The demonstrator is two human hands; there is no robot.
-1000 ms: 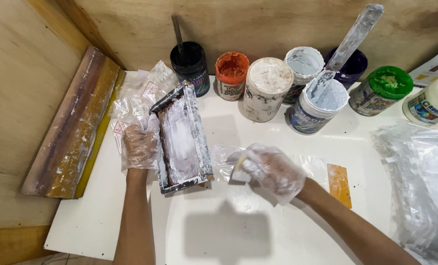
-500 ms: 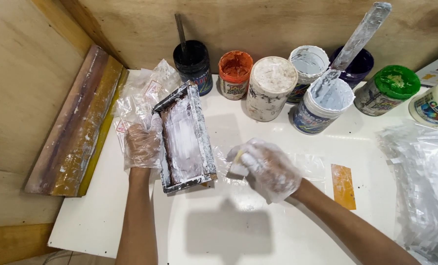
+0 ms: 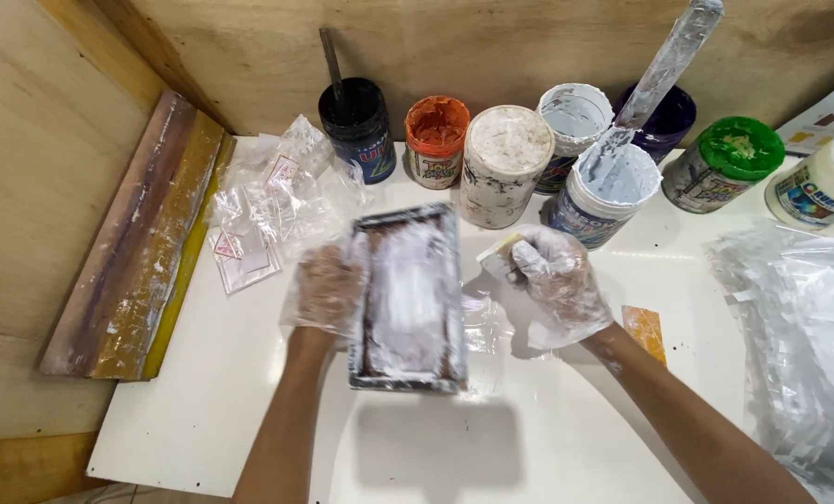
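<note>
Your left hand (image 3: 328,285), in a loose clear plastic glove, was closed on the left edge of the small rectangular frame smeared with white paint (image 3: 409,303), holding it near the centre of the frame above the white surface (image 3: 202,411). Your right hand (image 3: 557,275), gloved the same way, gripped a small pale yellow scraper (image 3: 499,257) just right of the frame's upper right corner, apart from it.

Behind your right hand stood an open white tub of pale paint (image 3: 608,187) with a long paint-coated stirring stick (image 3: 664,65) leaning in it. Along the top ran more tubs: a black one (image 3: 361,126) with a stick in it, an orange one (image 3: 435,135), a white-lidded one (image 3: 505,159), a green-lidded one (image 3: 729,159). Crumpled clear plastic bags (image 3: 281,201) lay in the upper left, beside a long wooden squeegee stained yellow (image 3: 137,252). An orange card (image 3: 645,327) lay by your right wrist, and a pile of clear sheets (image 3: 799,327) filled the right edge.

In my judgement, the slack gloves were the risk: wet paint on them could have let the frame slip from your left hand and smear the surface. A wide sweep of your right hand could also have knocked the leaning stick and tipped the open tub.
</note>
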